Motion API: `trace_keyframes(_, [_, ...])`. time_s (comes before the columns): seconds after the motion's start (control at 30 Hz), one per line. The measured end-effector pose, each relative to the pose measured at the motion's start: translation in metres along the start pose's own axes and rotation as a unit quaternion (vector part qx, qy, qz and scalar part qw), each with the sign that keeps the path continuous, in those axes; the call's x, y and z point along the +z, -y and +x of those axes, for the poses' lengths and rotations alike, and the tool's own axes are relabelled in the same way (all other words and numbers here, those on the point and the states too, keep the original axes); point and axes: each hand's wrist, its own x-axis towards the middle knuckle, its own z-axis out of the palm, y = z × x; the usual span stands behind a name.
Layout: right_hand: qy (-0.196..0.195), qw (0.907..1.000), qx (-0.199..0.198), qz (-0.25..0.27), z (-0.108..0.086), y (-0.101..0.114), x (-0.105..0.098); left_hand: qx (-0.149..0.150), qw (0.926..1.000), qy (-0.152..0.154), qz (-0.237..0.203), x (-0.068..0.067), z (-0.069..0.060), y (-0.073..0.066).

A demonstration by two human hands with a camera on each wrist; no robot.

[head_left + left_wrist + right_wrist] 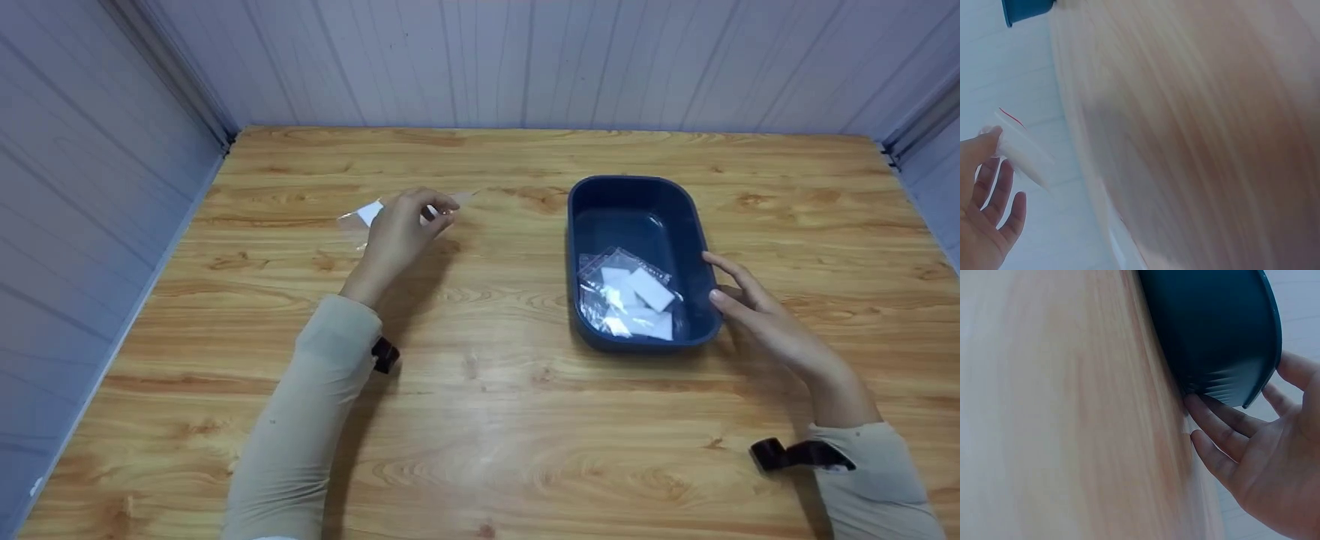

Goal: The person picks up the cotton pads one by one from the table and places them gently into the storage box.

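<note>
My left hand (405,225) is raised over the left part of the table and pinches a small clear zip bag (1023,147) between thumb and fingers. A red line runs along the bag's edge in the left wrist view. Beyond that hand, a second clear bag with a white piece (369,213) lies on the table, partly covered by the hand. On the right stands a dark blue plastic bin (709,300); several clear bags with white pieces (630,300) lie in its near end. My right hand (780,330) touches the bin's right outer side with fairly straight fingers.
The wood-patterned table (480,420) carries the bin and bags. Pale panel walls (487,60) stand along its back and sides. Dark straps with small cameras (386,354) sit on both wrists.
</note>
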Motion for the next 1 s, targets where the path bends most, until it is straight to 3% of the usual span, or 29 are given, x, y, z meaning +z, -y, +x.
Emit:
trace_keyframes(0.57, [-0.001, 1.0, 0.007, 0.003, 0.0, 0.001, 0.001, 0.051, 0.9984, -0.019, -0.016, 0.008, -0.003, -0.027])
trace_keyframes(1.0, [-0.001, 0.9999, 0.005, -0.01, 0.001, 0.0, 0.0, 0.076, 0.9968, -0.016, -0.021, 0.016, -0.001, -0.043])
